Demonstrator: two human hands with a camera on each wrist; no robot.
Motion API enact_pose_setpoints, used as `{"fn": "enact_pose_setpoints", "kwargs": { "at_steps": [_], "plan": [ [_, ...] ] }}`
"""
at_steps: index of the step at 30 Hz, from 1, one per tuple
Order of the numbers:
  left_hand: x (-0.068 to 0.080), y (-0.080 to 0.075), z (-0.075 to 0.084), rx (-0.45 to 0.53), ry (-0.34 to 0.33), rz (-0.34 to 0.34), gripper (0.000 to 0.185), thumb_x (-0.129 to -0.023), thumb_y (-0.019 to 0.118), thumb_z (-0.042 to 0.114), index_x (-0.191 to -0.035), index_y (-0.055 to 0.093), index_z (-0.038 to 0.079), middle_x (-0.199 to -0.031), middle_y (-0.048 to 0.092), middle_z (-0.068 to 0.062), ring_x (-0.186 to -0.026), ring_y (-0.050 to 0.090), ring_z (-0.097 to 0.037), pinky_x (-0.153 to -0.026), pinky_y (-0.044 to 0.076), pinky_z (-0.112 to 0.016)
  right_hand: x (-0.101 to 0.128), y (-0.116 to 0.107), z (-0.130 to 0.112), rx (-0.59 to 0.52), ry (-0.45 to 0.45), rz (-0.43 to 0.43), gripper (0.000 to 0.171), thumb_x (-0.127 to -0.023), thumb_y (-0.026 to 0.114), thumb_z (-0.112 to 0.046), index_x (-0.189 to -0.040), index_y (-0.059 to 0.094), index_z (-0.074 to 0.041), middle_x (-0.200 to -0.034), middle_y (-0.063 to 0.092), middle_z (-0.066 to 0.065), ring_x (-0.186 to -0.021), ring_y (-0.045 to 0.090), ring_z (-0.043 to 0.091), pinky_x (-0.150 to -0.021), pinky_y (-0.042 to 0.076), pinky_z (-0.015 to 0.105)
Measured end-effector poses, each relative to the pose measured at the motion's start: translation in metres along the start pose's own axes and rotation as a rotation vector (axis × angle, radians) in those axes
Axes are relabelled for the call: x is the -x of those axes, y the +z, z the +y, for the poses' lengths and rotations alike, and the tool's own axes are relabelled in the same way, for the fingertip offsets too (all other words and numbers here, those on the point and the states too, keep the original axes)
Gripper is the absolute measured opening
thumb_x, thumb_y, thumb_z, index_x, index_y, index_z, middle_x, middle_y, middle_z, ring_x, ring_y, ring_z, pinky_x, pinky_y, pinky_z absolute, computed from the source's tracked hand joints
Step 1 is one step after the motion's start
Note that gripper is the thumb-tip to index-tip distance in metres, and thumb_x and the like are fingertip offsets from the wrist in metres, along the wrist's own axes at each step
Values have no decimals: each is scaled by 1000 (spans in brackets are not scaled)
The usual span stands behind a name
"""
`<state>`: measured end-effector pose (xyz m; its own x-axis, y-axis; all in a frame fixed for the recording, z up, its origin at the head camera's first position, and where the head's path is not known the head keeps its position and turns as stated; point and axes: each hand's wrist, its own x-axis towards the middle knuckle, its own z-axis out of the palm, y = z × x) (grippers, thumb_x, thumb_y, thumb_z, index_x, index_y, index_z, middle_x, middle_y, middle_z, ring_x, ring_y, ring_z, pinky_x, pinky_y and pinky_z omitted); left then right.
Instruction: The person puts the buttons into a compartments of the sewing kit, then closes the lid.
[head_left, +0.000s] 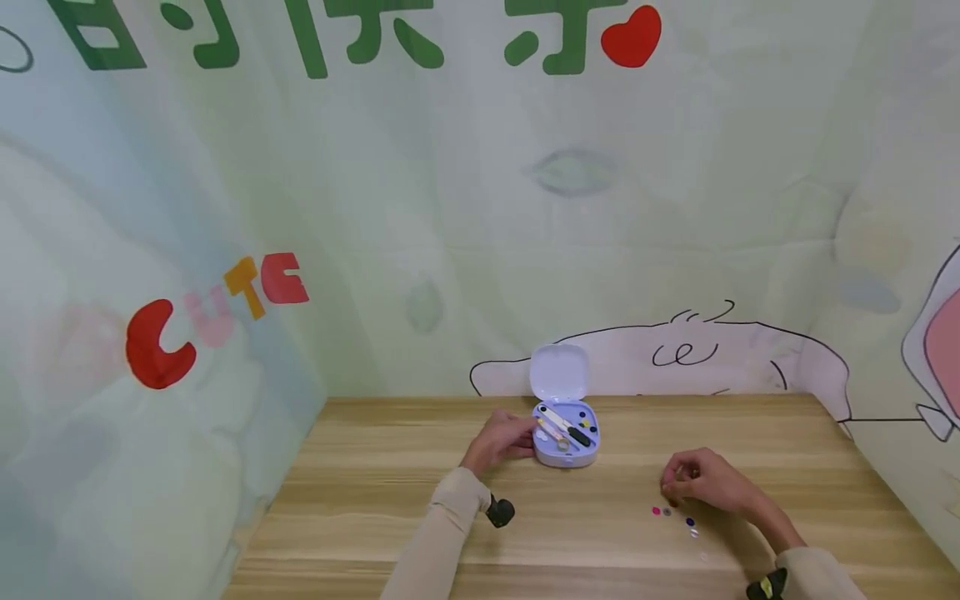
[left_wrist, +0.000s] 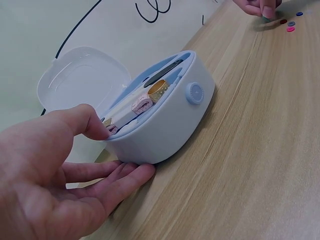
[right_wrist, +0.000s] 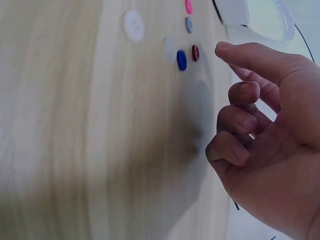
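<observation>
My left hand (head_left: 501, 437) holds the left side of a small pale-blue sewing box (head_left: 566, 460), thumb at the rim and fingers low against the wall. Its white lid (head_left: 559, 372) stands open. Inside lie a black-handled tool (head_left: 579, 437), a rolled tape measure (left_wrist: 142, 105) and a gold dimpled thimble (left_wrist: 159, 89). Over the table to the right, my right hand (head_left: 708, 479) pinches a small dark-green button (left_wrist: 265, 19), mostly hidden by the fingertips. Near it lie a pink button (head_left: 656, 511), a grey button (right_wrist: 189, 24), a dark-red button (right_wrist: 195, 53) and a blue button (right_wrist: 181, 60).
Pale buttons, among them a white one (right_wrist: 133, 26), lie closer to me on the wooden table (head_left: 360, 500). A printed cloth backdrop (head_left: 450, 208) rises behind the table's far edge. Several small dark and yellow pieces sit in the box's right compartment.
</observation>
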<state>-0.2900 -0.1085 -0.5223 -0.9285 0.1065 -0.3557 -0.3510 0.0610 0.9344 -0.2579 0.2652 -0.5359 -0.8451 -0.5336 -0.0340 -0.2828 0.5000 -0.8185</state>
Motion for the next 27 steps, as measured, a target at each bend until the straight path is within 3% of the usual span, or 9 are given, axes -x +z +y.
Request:
{"fn": "enact_pose_setpoints", "kwargs": {
  "at_steps": [11,21,27],
  "plan": [
    [2,2,0,-1,-2,13,21,-95,65,9,-102,70,-9,-88,72,-13,-78,68,-18,-83,64,-38,-24,8,-20,-139,91,41,15,-97,73,-19,-101,71,-5,-81,56,4,-75,53,18,-60,44,25],
    [-3,0,0,6,-30,16,21,-95,66,9,-104,69,-9,-89,72,-15,-78,68,-19,-85,63,-39,-58,16,-36,-274,170,97,30,-99,71,-32,-113,68,-5,-93,58,10,-74,47,22,-55,39,27],
    [-3,0,0,6,-29,8,21,-95,66,9,-105,69,-10,-89,71,-15,-78,68,-19,-82,64,-37,-71,23,-39,-384,213,122,36,-99,70,-32,-119,66,-3,-84,50,6,-64,41,19,-55,36,26]
  ]
}}
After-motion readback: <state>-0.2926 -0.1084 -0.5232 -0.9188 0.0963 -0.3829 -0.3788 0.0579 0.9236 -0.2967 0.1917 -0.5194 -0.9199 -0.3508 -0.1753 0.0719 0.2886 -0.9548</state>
